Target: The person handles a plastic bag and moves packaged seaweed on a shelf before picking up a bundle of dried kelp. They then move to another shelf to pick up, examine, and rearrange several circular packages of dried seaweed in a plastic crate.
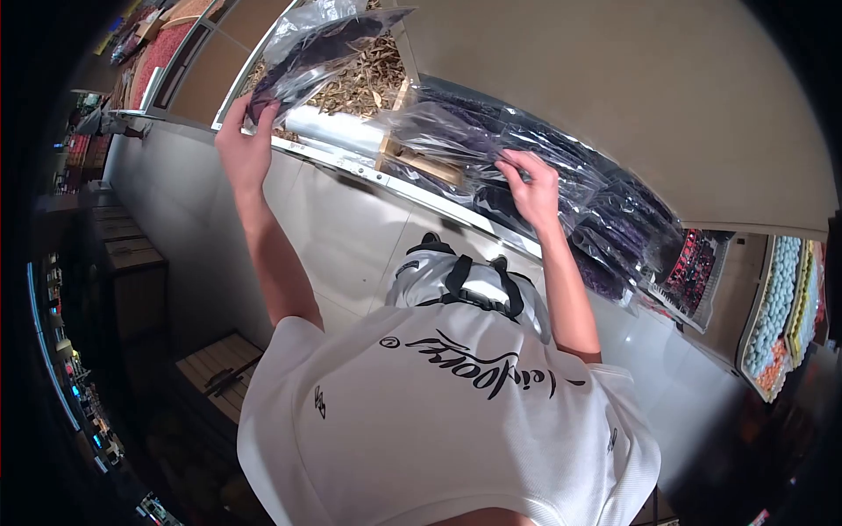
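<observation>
My left hand [246, 145] pinches the lower end of a clear plastic bag [320, 57] with dark purple contents. That bag is lifted and tilted above a bin of dried brown leaf-like pieces [373, 79]. My right hand [531, 184] is closed, thumb against fingers, on the crinkled end of another clear plastic bag [438, 131]. Beneath and beside it, several more plastic bags with dark purple contents [605, 197] lie in a row along the display. What exactly fills the bags cannot be made out.
A wooden divider [421, 164] separates the leaf-like pieces from the bags. The white display edge [403, 188] runs diagonally before me. At right stand a tray of red and black items [693, 267] and a bin of pale blue pieces [781, 285]. Wooden crates [219, 373] sit low at left.
</observation>
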Motion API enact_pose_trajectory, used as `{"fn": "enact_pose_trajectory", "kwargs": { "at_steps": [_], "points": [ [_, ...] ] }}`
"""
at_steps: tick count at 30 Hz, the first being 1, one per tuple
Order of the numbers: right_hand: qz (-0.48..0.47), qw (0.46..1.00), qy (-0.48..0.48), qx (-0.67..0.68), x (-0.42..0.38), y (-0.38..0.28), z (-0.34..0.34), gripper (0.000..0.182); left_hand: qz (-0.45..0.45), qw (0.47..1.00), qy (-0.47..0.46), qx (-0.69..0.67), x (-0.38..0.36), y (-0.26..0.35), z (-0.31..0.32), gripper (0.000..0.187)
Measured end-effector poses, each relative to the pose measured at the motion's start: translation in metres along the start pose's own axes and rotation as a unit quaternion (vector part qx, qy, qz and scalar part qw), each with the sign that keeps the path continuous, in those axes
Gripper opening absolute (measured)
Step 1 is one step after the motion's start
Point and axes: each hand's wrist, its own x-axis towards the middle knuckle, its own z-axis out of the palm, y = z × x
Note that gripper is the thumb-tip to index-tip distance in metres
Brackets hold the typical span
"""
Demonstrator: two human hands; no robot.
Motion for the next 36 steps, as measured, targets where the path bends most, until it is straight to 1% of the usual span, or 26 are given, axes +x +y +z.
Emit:
{"fn": "enact_pose_trajectory", "kwargs": {
  "at_steps": [2, 3, 4, 5, 6, 7, 8, 9, 12, 13, 16, 17, 20, 23, 26, 28, 30, 32, 34, 36],
  "points": [
    [-0.012, 0.998, -0.028, -0.052, 0.013, 0.003, 0.025, 0.019, 0.019, 1.0, 0.022, -0.008, 0.001, -0.011, -0.003, 0.032],
    [-0.004, 0.998, -0.049, -0.046, 0.017, 0.007, 0.038, 0.02, 0.029, 0.999, 0.034, -0.002, 0.0, -0.012, -0.003, 0.032],
    [-0.03, 0.995, -0.066, -0.071, 0.022, 0.014, 0.05, 0.019, 0.041, 0.998, 0.046, 0.002, -0.002, -0.01, -0.003, 0.031],
    [-0.006, 0.989, -0.111, -0.098, 0.023, 0.019, 0.062, 0.018, 0.054, 0.997, 0.059, 0.006, -0.003, -0.008, -0.002, 0.03],
    [0.018, 0.98, -0.154, -0.124, 0.027, 0.018, 0.07, 0.017, 0.057, 0.997, 0.047, -0.01, -0.003, -0.006, -0.001, 0.03],
    [0.048, 0.958, -0.232, -0.164, 0.033, 0.011, 0.073, 0.017, 0.059, 0.997, 0.035, -0.025, -0.003, -0.004, -0.001, 0.029],
    [0.052, 0.945, -0.269, -0.175, 0.035, 0.018, 0.081, 0.02, 0.061, 0.997, 0.022, -0.039, -0.004, -0.002, 0.0, 0.029],
    [0.065, 0.943, -0.279, -0.172, 0.036, 0.027, 0.091, 0.021, 0.063, 0.998, 0.006, -0.029, -0.004, 0.002, 0.001, 0.028],
    [0.093, 0.931, -0.301, -0.185, 0.036, 0.049, 0.108, 0.024, 0.105, 0.994, -0.019, -0.004, -0.003, 0.013, 0.006, 0.026],
    [0.103, 0.927, -0.307, -0.192, 0.033, 0.054, 0.11, 0.024, 0.104, 0.994, -0.031, -0.007, -0.003, 0.02, 0.008, 0.027],
    [0.096, 0.924, -0.307, -0.208, 0.027, 0.05, 0.105, 0.024, 0.124, 0.991, -0.05, -0.013, -0.003, 0.037, 0.014, 0.028],
    [0.084, 0.927, -0.287, -0.227, 0.023, 0.047, 0.098, 0.029, 0.129, 0.99, -0.056, -0.018, -0.003, 0.04, 0.017, 0.028],
    [0.069, 0.908, -0.307, -0.278, 0.026, 0.039, 0.089, 0.031, 0.142, 0.987, -0.077, -0.027, -0.004, 0.048, 0.027, 0.029],
    [0.076, 0.907, -0.299, -0.288, 0.026, 0.045, 0.097, 0.017, 0.158, 0.983, -0.092, -0.029, -0.005, 0.061, 0.036, 0.03],
    [0.091, 0.92, -0.295, -0.242, 0.016, 0.064, 0.115, 0.024, 0.176, 0.978, -0.102, -0.04, -0.006, 0.074, 0.044, 0.03],
    [0.081, 0.912, -0.305, -0.263, 0.012, 0.07, 0.124, 0.022, 0.191, 0.973, -0.113, -0.059, -0.008, 0.086, 0.05, 0.028],
    [0.082, 0.904, -0.33, -0.259, 0.013, 0.07, 0.121, 0.029, 0.207, 0.967, -0.139, -0.054, -0.011, 0.097, 0.055, 0.027],
    [0.001, 0.957, -0.215, -0.192, 0.002, 0.052, 0.102, 0.039, 0.232, 0.957, -0.163, -0.06, -0.015, 0.107, 0.064, 0.027],
    [-0.061, 0.986, -0.118, -0.1, -0.012, 0.018, 0.058, 0.038, 0.25, 0.942, -0.211, -0.076, -0.024, 0.125, 0.07, 0.028],
    [-0.018, 0.991, -0.127, -0.038, -0.036, -0.013, 0.003, 0.036, 0.269, 0.923, -0.253, -0.106, -0.032, 0.142, 0.077, 0.028]
  ]
}}
